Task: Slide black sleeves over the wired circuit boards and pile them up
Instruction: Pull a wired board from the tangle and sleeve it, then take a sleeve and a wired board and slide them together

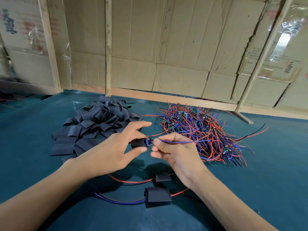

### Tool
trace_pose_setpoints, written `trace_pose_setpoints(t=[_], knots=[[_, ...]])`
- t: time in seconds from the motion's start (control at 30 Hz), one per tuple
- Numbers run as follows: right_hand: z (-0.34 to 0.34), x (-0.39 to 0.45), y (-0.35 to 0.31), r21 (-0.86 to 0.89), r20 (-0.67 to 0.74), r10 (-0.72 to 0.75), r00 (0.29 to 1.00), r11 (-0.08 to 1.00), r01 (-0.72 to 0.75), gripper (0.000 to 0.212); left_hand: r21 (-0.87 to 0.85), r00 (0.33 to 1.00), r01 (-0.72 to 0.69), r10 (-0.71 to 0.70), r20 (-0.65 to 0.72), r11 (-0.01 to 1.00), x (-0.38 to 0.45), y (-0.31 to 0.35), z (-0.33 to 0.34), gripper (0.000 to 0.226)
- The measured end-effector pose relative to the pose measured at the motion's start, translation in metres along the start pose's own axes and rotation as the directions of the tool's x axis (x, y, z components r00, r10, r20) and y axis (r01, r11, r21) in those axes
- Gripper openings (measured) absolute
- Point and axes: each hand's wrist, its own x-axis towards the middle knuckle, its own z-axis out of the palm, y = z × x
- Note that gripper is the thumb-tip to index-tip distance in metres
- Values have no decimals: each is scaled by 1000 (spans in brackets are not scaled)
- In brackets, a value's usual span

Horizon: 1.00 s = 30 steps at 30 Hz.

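My left hand pinches a black sleeve between thumb and fingers, above the green mat. My right hand pinches a small circuit board by its blue wires, with the board's end at the sleeve's mouth. A heap of loose black sleeves lies behind my left hand. A tangle of red- and blue-wired boards lies behind my right hand. Two sleeved boards lie on the mat under my wrists.
The green mat covers the table. A cardboard wall with wooden battens closes off the back. A loose black and red wire pair trails right of the tangle. More wires show at the far left edge.
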Motion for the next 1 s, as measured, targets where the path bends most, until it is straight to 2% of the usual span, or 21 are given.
trace_pose_setpoints(t=[0.13, 0.27, 0.37, 0.43, 0.5, 0.57, 0.63, 0.87, 1.0], knots=[[0, -1, -1, -30, 18, -19, 1000, 999, 20, 15, -1, 1000, -13, 13, -16, 1000, 0, 3, 0, 63], [0, -1, 6, -144, 7, -50, 999, 988, 50, 15, 52, 999, -35, 34, 16, 998, -1, 6, 3, 63], [-1, 0, 8, -263, -15, -85, 996, 962, 78, 8, 97, 999, -36, 33, 32, 995, -1, 7, 3, 62], [-2, 0, 4, -241, 21, -36, 999, 970, 40, 5, 115, 999, -30, 29, 13, 993, -1, 6, 3, 61], [-2, 2, -1, -158, 38, 19, 999, 987, -13, 13, 129, 1000, -24, 24, 3, 991, -1, 7, 2, 59], [-4, 3, -5, -79, -15, 27, 1000, 997, -28, 18, 145, 1000, -22, 21, 4, 989, -2, 7, 1, 59], [-6, 4, -6, -56, -37, 25, 999, 998, -27, 13, 168, 1000, -27, 27, 2, 985, -2, 7, 1, 61], [-8, 3, -7, -289, 75, 65, 995, 957, -41, 8, 155, 999, -34, 28, 44, 987, -3, 12, 5, 66], [-11, 6, -12, -284, -36, 72, 997, 955, -80, 10, 133, 998, -26, 17, 66, 991, -1, 14, 10, 69]])
